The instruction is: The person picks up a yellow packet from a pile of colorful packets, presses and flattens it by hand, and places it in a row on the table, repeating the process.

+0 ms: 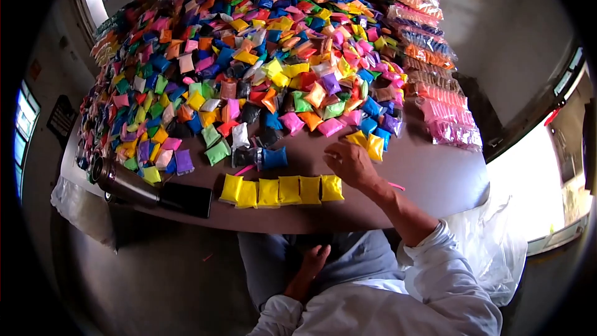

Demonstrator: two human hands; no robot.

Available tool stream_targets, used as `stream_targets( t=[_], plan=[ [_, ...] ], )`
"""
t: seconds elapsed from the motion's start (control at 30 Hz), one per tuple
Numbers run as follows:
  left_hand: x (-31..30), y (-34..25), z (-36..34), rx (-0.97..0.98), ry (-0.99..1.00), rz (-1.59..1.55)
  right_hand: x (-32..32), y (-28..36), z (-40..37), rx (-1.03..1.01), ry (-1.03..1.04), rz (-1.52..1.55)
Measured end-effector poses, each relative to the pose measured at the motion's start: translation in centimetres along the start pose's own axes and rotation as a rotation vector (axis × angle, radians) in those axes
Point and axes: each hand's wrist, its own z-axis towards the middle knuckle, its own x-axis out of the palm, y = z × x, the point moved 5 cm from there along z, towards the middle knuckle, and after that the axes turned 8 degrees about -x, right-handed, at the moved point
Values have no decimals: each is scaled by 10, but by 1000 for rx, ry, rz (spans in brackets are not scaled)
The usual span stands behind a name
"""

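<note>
My right hand (352, 163) is above the table with its fingers curled inward, and no packet shows in it. Just beyond it lie two yellow packets, a nearer one (375, 147) and one partly behind (357, 139). To the left of the hand, a row of several yellow packets (288, 190) lies side by side near the table's front edge. My left hand (314, 261) rests on my lap, below the table edge, fingers loosely laid out with nothing visible in them. A blue packet (274, 158) lies behind the row.
A large heap of small multicoloured packets (273, 56) covers the back of the table (429, 177). Bundles of packets in clear bags (444, 112) are stacked at the right. A dark flask (127, 182) and a black flat object (186, 199) lie at the front left.
</note>
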Motion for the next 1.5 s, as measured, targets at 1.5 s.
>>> stream_targets(
  t=[1.5],
  plan=[
    [-10,17,5,-373,96,-773,45,-89,229,-211,-127,-437]
  ],
)
